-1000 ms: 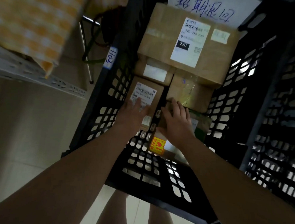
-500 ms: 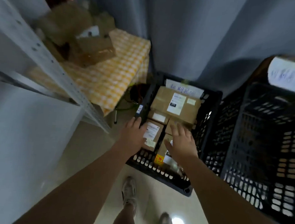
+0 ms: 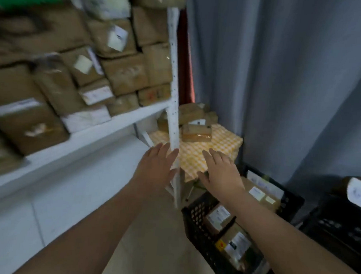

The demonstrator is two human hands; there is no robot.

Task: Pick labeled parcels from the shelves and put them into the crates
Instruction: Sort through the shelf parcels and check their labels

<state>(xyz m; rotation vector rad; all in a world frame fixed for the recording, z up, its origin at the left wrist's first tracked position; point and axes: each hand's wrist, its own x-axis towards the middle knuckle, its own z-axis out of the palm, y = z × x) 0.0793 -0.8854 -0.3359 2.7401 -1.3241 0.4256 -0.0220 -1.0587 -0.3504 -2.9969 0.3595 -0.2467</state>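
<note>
Between picks, by my reading. Left hand (image 3: 155, 166) and right hand (image 3: 221, 174) are hovering empty, fingers straight and spread. Parcels (image 3: 124, 74) are sitting stacked on the shelf (image 3: 105, 129), far left. The crate (image 3: 194, 220), near right, is holding several. Next likely calls for reaching left for a labelled one.

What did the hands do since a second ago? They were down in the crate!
The left hand and right hand came off the parcels in the crate and lifted out, up toward the shelf. Both are open and empty now. The parcels stayed in the crate where they lay.
</note>
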